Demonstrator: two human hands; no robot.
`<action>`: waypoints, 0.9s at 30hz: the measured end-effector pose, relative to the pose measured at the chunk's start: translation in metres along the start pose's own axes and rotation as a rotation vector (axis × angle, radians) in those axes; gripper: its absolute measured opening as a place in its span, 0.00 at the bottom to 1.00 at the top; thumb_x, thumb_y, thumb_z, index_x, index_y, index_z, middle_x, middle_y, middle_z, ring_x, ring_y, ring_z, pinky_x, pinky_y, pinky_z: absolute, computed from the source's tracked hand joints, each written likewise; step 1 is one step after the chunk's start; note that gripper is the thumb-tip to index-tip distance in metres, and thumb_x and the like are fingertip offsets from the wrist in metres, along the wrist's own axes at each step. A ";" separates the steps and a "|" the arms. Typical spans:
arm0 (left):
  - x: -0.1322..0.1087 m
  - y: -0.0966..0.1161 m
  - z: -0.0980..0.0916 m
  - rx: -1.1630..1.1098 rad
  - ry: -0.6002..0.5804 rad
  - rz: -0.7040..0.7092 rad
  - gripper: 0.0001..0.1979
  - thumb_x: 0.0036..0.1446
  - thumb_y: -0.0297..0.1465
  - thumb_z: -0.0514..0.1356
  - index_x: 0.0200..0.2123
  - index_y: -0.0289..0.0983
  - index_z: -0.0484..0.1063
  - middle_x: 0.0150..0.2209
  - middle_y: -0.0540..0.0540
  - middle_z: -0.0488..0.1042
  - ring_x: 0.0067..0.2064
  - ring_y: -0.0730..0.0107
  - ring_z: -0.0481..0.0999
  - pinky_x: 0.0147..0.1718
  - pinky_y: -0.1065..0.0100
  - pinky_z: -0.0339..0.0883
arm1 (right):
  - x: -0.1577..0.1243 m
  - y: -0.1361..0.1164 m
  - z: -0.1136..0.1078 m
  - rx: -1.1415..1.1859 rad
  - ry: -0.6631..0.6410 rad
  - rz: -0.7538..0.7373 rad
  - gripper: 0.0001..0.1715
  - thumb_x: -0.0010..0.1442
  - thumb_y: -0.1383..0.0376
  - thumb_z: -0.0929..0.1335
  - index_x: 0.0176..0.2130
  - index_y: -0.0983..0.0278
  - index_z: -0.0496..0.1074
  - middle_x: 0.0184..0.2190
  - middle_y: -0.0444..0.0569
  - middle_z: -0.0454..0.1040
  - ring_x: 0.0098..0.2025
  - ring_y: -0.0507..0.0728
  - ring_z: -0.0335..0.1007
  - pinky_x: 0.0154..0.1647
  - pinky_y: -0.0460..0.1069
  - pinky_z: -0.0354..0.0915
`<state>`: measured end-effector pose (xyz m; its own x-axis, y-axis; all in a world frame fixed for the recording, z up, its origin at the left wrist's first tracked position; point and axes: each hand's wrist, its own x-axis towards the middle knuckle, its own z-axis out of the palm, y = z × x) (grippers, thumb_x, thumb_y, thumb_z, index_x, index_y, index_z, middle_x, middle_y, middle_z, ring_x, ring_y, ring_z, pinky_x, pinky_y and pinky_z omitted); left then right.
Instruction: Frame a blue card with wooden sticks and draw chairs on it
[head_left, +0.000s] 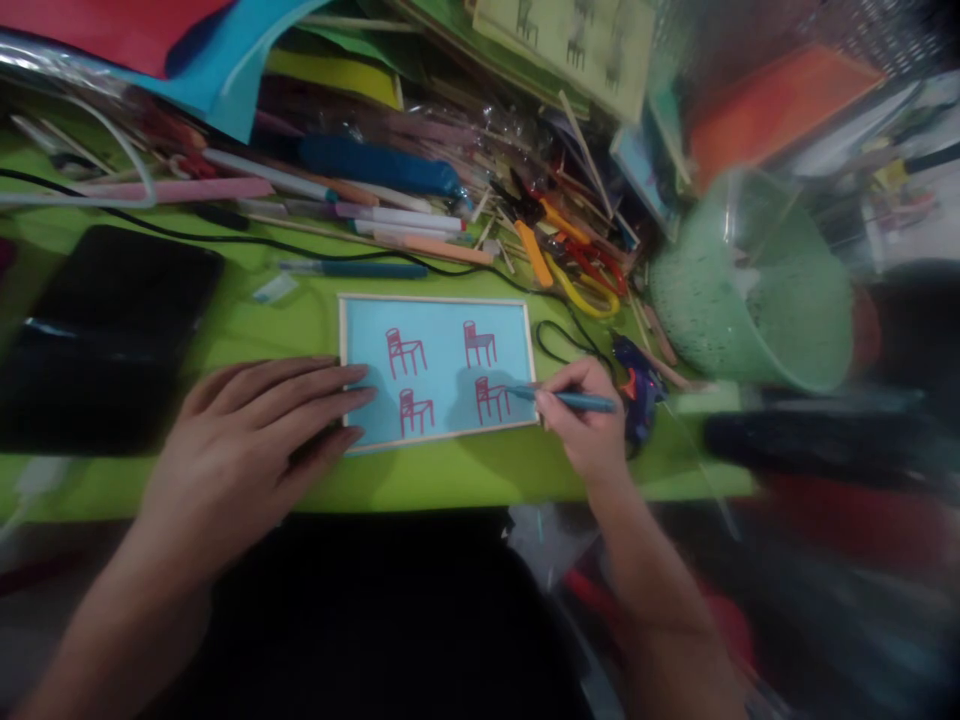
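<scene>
A light blue card [442, 345] edged with thin wooden strips lies on the green table. It bears several chairs drawn in red line; the seat of the upper right drawn chair [480, 345] is shaded darker. My left hand [262, 420] lies flat with its fingers stretched over the card's left edge. In my right hand [589, 410] is a blue-green pen [577, 400], pinched between thumb and fingers at the card's right edge. The pen's tip is at the lower right drawn chair [493, 398]; whether it touches the card I cannot tell.
Pens, sticks, orange-handled pliers [536, 255] and yellow-handled scissors [581, 290] crowd the back of the green table [435, 480]. A glue gun [637, 395] and a green basket [757, 290] stand to the right. At left lies a black flat object [112, 330]; a black cable [292, 247] crosses behind the card.
</scene>
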<state>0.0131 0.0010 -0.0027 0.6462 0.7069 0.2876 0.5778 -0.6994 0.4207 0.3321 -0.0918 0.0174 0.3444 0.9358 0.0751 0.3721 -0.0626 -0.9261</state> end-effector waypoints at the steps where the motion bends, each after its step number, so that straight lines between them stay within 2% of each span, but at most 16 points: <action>1: 0.000 0.000 0.000 -0.002 0.001 0.001 0.13 0.72 0.36 0.58 0.56 0.49 0.78 0.60 0.49 0.82 0.61 0.50 0.79 0.58 0.48 0.66 | 0.000 0.000 0.000 -0.001 -0.001 0.000 0.08 0.63 0.62 0.74 0.35 0.58 0.71 0.25 0.38 0.70 0.26 0.50 0.66 0.28 0.50 0.67; 5: 0.001 0.000 0.000 -0.003 0.018 0.014 0.13 0.73 0.36 0.58 0.56 0.50 0.77 0.59 0.50 0.82 0.61 0.51 0.79 0.57 0.49 0.66 | -0.001 0.001 -0.001 -0.020 -0.011 0.006 0.08 0.64 0.62 0.74 0.36 0.58 0.71 0.25 0.39 0.71 0.25 0.51 0.66 0.27 0.50 0.66; 14: 0.001 -0.001 -0.001 0.023 0.017 0.059 0.13 0.73 0.34 0.58 0.56 0.46 0.77 0.59 0.46 0.82 0.61 0.49 0.79 0.56 0.48 0.66 | -0.001 0.002 -0.002 -0.031 -0.009 -0.021 0.07 0.64 0.62 0.74 0.36 0.58 0.72 0.26 0.38 0.71 0.26 0.50 0.66 0.30 0.50 0.68; 27: 0.000 -0.001 0.000 0.008 0.020 0.029 0.13 0.73 0.35 0.58 0.56 0.49 0.77 0.59 0.50 0.82 0.62 0.52 0.79 0.58 0.49 0.66 | -0.002 0.003 -0.003 -0.073 -0.019 -0.016 0.08 0.64 0.61 0.75 0.36 0.57 0.73 0.27 0.40 0.72 0.29 0.52 0.71 0.32 0.51 0.71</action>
<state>0.0128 0.0016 -0.0029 0.6530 0.6881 0.3165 0.5627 -0.7205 0.4053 0.3348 -0.0950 0.0160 0.3216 0.9433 0.0815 0.4393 -0.0724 -0.8954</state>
